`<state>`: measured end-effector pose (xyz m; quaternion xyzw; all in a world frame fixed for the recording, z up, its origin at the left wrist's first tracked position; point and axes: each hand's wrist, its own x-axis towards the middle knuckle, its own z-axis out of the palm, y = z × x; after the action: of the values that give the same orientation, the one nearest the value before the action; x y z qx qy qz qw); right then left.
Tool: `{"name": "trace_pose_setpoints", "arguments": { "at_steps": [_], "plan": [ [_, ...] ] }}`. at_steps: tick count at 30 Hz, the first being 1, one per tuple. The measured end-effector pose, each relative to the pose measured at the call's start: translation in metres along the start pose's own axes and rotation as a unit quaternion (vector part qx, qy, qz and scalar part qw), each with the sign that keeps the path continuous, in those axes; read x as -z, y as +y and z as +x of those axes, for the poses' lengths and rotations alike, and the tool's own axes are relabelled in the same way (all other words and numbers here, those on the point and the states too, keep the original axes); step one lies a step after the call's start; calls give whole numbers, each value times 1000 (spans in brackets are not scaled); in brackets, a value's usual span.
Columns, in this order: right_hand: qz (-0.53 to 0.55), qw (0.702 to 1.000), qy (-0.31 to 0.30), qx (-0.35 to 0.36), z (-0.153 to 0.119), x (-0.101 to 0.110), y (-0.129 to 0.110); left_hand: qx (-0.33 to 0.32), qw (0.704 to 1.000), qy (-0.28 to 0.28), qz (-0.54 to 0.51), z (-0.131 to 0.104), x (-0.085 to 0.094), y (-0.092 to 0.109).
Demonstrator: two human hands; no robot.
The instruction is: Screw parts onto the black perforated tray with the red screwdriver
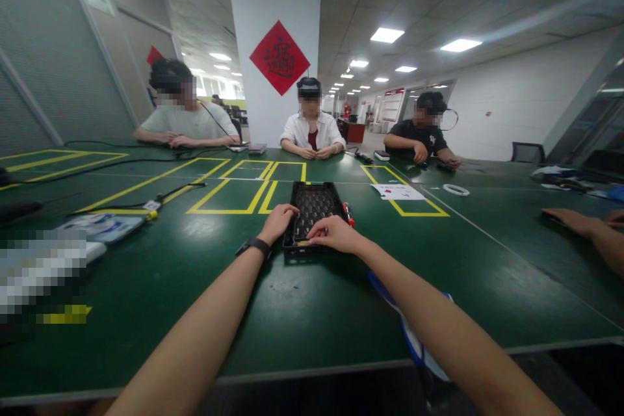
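A black rectangular case [319, 200], open at the top, lies on the green table in front of me. Rows of small shiny parts show inside it, too small to name. My left hand [279, 223], a dark band on its wrist, grips the case's left rim with fingers curled over it. Over the near end of the case, my right hand [334, 234] has thumb and fingertips pinched together; what they hold, if anything, I cannot make out. A small yellowish piece [304, 242] sits at the near edge, just below those fingertips. Against the case's right side lies a red-handled tool [349, 213].
Yellow tape outlines [224, 211] mark the green table [234, 351]. Right of the case are a paper sheet [398, 192] and a white ring [455, 190]. Cables [121, 172] and a packet [104, 226] lie left. Three people sit opposite; another person's hand [575, 220] rests at right.
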<state>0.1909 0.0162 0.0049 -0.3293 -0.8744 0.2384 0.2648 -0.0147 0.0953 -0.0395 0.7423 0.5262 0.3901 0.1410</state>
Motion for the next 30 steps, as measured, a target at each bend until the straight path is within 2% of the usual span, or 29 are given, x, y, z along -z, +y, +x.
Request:
{"name": "trace_pose_setpoints", "arguments": {
  "at_steps": [8,13,22,30],
  "plan": [
    [18,1000,-17,-4,-1,2,-1,13,1000,-1,0,-2,2,4],
    [33,999,-5,-13,-1,0,1,16,1000,-2,-3,-1,2,3],
    [-16,1000,-5,26,0,1,2,6,1000,-1,-10,-1,0,1],
    [-10,1000,-4,11,0,1,1,14,1000,-5,-8,1,0,0]
  ]
}}
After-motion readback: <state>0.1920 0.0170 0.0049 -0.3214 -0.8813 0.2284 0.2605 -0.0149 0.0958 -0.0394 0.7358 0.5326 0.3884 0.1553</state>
